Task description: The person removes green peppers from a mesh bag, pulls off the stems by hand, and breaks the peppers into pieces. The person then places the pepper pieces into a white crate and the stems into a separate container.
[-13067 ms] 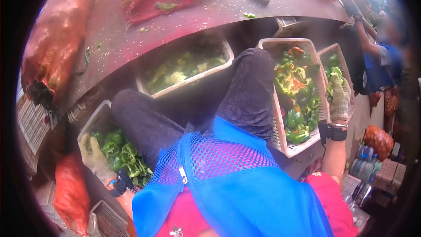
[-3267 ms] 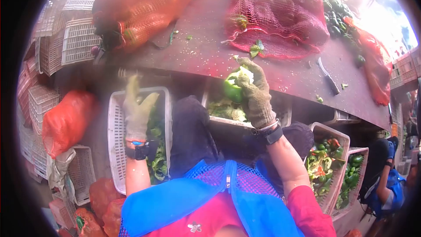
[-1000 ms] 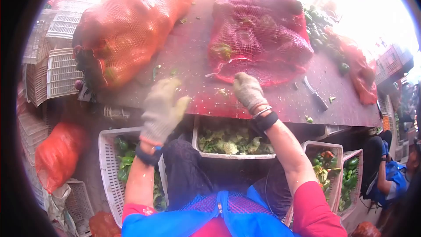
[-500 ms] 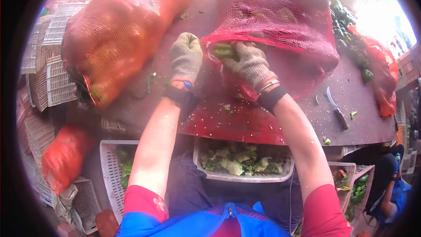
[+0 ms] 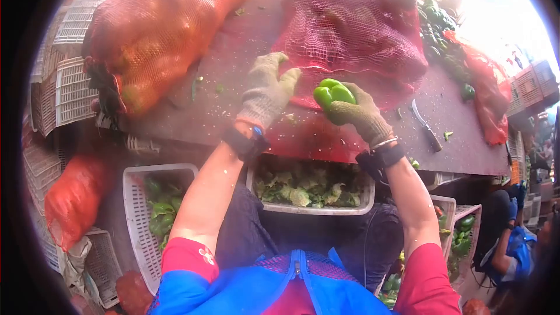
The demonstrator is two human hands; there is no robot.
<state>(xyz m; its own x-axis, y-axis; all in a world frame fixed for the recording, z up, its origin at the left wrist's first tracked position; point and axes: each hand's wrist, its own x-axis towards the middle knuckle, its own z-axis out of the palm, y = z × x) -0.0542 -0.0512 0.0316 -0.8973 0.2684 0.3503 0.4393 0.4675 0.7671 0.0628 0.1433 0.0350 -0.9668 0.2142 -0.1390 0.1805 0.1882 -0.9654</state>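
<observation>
In my gloved right hand (image 5: 359, 114) is a green bell pepper (image 5: 335, 93), held above the front part of the table (image 5: 233, 105). My left hand (image 5: 268, 88), also gloved, has its thumb and fingers apart and holds nothing. It is left of the pepper, near the front edge of a pink mesh sack (image 5: 350, 29), whose filled body lies on the table beyond both hands. An orange mesh sack (image 5: 151, 41) with produce inside lies to the left.
A curved knife (image 5: 427, 125) lies on the right of the table. Green peppers (image 5: 437, 29) are piled behind it, beside a red net bag (image 5: 487, 90). Below the table edge stand a crate of trimmings (image 5: 309, 207) and a crate of peppers (image 5: 133, 210). A co-worker (image 5: 513, 251) is at right.
My right hand has come out of the pink sack's opening with the pepper. My left hand has let go of the sack's edge and opened. The view has shifted slightly.
</observation>
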